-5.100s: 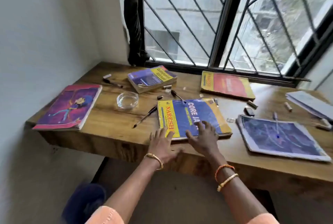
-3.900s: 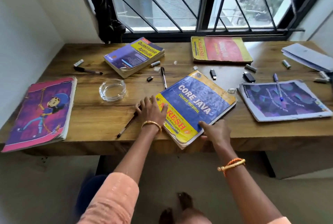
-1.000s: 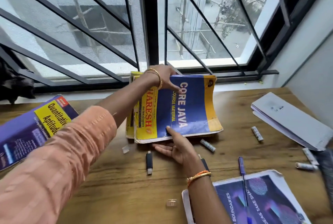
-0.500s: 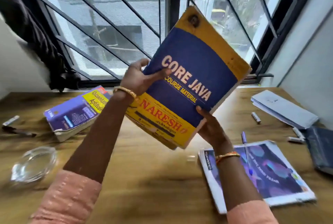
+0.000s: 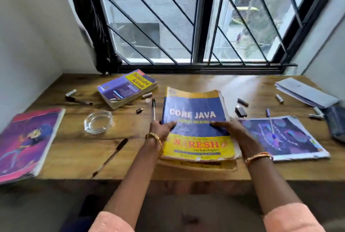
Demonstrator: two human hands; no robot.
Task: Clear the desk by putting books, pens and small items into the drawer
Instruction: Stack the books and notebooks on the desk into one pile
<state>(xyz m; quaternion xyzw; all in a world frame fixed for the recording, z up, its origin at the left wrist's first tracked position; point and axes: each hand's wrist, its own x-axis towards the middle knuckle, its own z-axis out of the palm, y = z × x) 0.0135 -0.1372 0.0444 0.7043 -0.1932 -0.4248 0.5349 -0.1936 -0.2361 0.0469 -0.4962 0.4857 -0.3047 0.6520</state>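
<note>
Hands on the Core Java book

Fingers of the left hand (image 5: 162, 127) and right hand (image 5: 228, 128) lie fairly straight, thumbs pressed on the cover of the Core Java book (image 5: 196, 125), gripping its side edges. Softcover, blue and yellow, worn curling corners, it rests atop another book at the wooden desk (image 5: 74, 153) front edge, six o'clock. Round glass ashtray (image 5: 98, 122) sits at nine o'clock.
</note>
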